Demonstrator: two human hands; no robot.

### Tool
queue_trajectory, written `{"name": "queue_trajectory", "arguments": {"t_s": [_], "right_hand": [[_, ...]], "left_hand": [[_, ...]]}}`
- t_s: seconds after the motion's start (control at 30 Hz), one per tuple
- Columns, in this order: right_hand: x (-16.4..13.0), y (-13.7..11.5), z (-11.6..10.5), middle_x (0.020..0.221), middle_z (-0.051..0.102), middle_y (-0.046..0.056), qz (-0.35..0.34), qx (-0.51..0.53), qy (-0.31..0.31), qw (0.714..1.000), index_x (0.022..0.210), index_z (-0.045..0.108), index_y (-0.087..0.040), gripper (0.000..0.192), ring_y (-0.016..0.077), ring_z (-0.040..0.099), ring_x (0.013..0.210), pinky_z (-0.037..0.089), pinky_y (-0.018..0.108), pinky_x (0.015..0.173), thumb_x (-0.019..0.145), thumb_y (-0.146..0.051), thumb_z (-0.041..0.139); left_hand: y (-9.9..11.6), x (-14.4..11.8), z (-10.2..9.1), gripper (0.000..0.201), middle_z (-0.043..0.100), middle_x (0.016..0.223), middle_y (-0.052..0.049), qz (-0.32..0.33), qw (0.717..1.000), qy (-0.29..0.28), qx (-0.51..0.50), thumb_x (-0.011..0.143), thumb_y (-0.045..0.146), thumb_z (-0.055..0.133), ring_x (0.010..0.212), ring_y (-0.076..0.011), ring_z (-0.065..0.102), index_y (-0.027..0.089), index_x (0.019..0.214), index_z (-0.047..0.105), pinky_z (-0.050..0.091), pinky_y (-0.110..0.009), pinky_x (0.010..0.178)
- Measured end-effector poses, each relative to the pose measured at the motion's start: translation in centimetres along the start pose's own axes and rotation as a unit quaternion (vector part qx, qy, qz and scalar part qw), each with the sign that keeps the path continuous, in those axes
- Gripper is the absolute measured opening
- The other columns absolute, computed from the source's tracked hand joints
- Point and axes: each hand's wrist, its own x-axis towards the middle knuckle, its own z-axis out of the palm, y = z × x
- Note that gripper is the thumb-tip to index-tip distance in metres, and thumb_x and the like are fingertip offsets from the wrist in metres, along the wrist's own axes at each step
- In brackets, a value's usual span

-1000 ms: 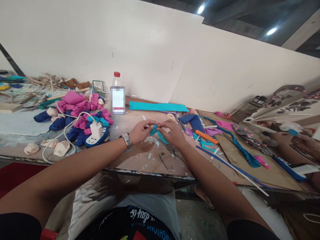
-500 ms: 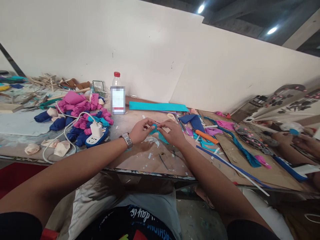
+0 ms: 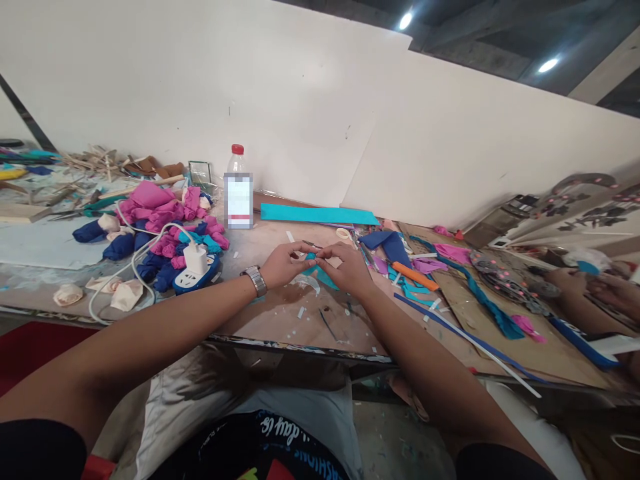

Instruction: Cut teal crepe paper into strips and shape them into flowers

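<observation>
Over the middle of the table, my left hand (image 3: 286,265) and my right hand (image 3: 345,267) meet at the fingertips. Both are closed in a pinch on a small teal strip (image 3: 327,277), which looks like crepe paper or thin cloth. Its loose end hangs below my right fingers; the pinched part is mostly hidden. Behind my hands lies a long flat turquoise strip (image 3: 315,213). To the left is a heap of rolled pink, blue and cream pieces (image 3: 160,213).
A white charger (image 3: 195,259) sits in a blue power strip (image 3: 183,283), its cable looping left. A red-capped bottle (image 3: 238,190) stands behind. On the right lie an orange-handled cutter (image 3: 414,275), scraps and cardboard (image 3: 467,300). Another person's hands (image 3: 600,287) work at far right.
My fingers have shifted slightly on the teal strip, and less of it shows between my fingertips. The whole view has moved a little.
</observation>
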Motion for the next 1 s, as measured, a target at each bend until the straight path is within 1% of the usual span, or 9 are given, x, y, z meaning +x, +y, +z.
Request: {"name": "queue_trajectory", "arguments": {"t_s": [0.13,0.23,0.3,0.4,0.57,0.73,0.9,1.0], "right_hand": [[0.0,0.1,0.1,0.086,0.076,0.004,0.004,0.006,0.002,1.0,0.087,0.072,-0.024,0.011,0.0226,0.069,0.083,0.051,0.04,0.081,0.087,-0.035,0.073],[0.0,0.1,0.0,0.088,0.076,0.004,-0.002,0.002,0.003,1.0,0.09,0.073,-0.024,0.009,0.0227,0.069,0.084,0.051,0.04,0.082,0.087,-0.033,0.073],[0.1,0.1,0.0,0.089,0.077,0.004,-0.009,-0.004,0.003,1.0,0.09,0.073,-0.024,0.009,0.023,0.069,0.085,0.051,0.041,0.083,0.088,-0.033,0.072],[0.1,0.2,-0.1,0.089,0.077,0.004,-0.018,-0.004,0.004,1.0,0.088,0.073,-0.023,0.01,0.0229,0.069,0.086,0.05,0.04,0.084,0.089,-0.034,0.072],[0.1,0.4,-0.1,0.088,0.076,0.004,-0.022,-0.005,0.005,1.0,0.086,0.073,-0.023,0.014,0.0228,0.069,0.086,0.049,0.04,0.084,0.089,-0.036,0.072],[0.0,0.6,0.0,0.088,0.076,0.004,-0.023,-0.011,0.012,1.0,0.085,0.072,-0.023,0.017,0.0231,0.069,0.086,0.049,0.04,0.085,0.089,-0.039,0.072],[0.0,0.6,0.1,0.087,0.076,0.004,-0.018,-0.015,0.012,1.0,0.086,0.072,-0.023,0.018,0.0234,0.069,0.086,0.049,0.04,0.084,0.089,-0.041,0.073],[0.0,0.5,0.1,0.088,0.076,0.005,-0.021,-0.019,0.008,1.0,0.087,0.072,-0.022,0.018,0.0233,0.069,0.086,0.049,0.04,0.083,0.089,-0.04,0.073]], "left_hand": [[0.0,0.1,-0.1,0.034,0.076,0.117,-0.007,0.004,1.0,-0.012,-0.007,0.087,0.047,0.07,0.101,-0.0236,0.068,0.022,0.109,0.076,0.049,-0.036,0.084],[-0.4,0.1,-0.1,0.035,0.074,0.121,-0.008,0.005,1.0,0.003,-0.024,0.087,0.046,0.07,0.102,-0.0226,0.068,0.022,0.112,0.073,0.05,-0.035,0.084],[-0.8,0.2,0.0,0.039,0.073,0.119,-0.01,-0.003,0.999,0.017,-0.038,0.085,0.045,0.072,0.102,-0.0217,0.067,0.02,0.115,0.07,0.051,-0.034,0.084],[-1.0,0.2,0.1,0.039,0.073,0.116,-0.012,-0.006,0.998,0.022,-0.052,0.085,0.045,0.073,0.101,-0.0212,0.067,0.017,0.111,0.067,0.051,-0.034,0.084],[-0.7,0.1,0.1,0.035,0.073,0.114,-0.011,0.003,0.998,0.007,-0.058,0.086,0.048,0.071,0.099,-0.0213,0.068,0.017,0.104,0.069,0.052,-0.033,0.083],[-0.5,0.1,0.0,0.038,0.074,0.114,-0.011,-0.002,0.997,-0.005,-0.075,0.085,0.05,0.071,0.096,-0.0209,0.068,0.017,0.105,0.07,0.052,-0.032,0.08],[-0.6,0.0,0.1,0.038,0.074,0.117,-0.009,0.002,0.999,-0.012,-0.052,0.088,0.051,0.066,0.093,-0.0193,0.068,0.019,0.107,0.071,0.051,-0.03,0.076],[-0.7,0.0,0.2,0.035,0.074,0.116,-0.007,0.001,0.999,-0.004,-0.032,0.09,0.049,0.065,0.092,-0.0186,0.067,0.02,0.107,0.073,0.051,-0.03,0.077]]}}
